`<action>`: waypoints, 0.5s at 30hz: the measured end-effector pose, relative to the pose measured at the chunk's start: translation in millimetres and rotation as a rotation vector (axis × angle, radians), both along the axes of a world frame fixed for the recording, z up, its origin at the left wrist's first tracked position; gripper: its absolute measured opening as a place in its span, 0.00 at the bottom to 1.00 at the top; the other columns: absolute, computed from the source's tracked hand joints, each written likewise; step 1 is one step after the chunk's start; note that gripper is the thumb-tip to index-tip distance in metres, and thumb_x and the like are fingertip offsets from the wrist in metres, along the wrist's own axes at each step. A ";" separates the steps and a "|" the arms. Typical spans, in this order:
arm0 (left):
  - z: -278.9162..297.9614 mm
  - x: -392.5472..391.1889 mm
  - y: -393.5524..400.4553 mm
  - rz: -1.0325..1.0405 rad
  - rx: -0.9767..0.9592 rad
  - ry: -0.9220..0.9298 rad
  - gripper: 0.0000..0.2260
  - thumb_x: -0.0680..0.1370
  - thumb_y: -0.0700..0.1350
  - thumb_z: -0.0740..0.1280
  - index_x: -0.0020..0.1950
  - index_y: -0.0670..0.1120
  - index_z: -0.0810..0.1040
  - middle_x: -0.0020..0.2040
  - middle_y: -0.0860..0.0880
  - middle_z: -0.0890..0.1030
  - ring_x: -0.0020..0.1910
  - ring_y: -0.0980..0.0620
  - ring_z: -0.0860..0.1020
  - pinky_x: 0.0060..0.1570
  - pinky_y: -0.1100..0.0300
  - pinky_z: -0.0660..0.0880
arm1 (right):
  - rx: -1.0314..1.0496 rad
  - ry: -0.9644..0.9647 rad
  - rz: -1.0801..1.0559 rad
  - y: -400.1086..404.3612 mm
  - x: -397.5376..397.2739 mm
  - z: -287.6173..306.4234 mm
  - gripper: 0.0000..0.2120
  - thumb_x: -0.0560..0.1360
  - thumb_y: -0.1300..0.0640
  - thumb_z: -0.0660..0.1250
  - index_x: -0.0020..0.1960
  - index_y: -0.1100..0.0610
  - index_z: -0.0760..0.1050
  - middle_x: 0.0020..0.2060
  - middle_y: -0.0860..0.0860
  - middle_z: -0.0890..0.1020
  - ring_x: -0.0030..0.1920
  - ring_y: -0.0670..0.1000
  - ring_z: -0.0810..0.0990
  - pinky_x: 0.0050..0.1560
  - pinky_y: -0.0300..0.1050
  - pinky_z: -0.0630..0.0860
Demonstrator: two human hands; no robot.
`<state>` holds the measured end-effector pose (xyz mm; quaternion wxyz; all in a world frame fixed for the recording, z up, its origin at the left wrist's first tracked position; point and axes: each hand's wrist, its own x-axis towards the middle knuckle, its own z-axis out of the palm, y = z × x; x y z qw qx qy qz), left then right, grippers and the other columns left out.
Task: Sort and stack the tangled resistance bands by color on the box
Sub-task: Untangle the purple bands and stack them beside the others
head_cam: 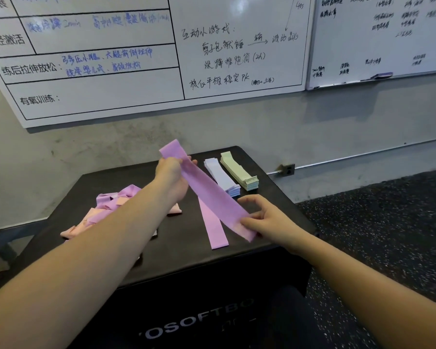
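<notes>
A purple band point(207, 192) is being held stretched flat above the box point(275, 177), its far end being gripped by the left hand point(173, 176) and its near end being pinched between thumb and fingers of the right hand point(264, 217). Its long axis is running diagonally, from far-left down to near-right. Directly beneath it, a laid purple band point(213, 227) is lying flat on the box top, angled more nearly straight toward the viewer, so the held band is being crossed over it rather than lined up. The right hand is the nearer one to the laid band's near end; a swing of that end leftward is probably being called for. Stacks of pale blue bands point(222, 176) and green bands point(239, 170) are sitting beyond, side by side. A tangled pile point(111, 205) of purple and pink is waiting at left, partly hidden by the forearm.
</notes>
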<state>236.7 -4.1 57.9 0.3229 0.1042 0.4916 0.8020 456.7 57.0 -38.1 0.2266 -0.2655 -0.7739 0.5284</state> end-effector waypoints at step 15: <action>-48.7 -43.7 43.0 -0.041 -0.283 0.036 0.16 0.80 0.32 0.57 0.66 0.38 0.76 0.52 0.42 0.84 0.45 0.47 0.83 0.45 0.55 0.78 | 0.055 0.023 0.177 12.3 15.8 -23.6 0.21 0.78 0.73 0.60 0.60 0.52 0.80 0.55 0.42 0.84 0.56 0.40 0.82 0.58 0.41 0.78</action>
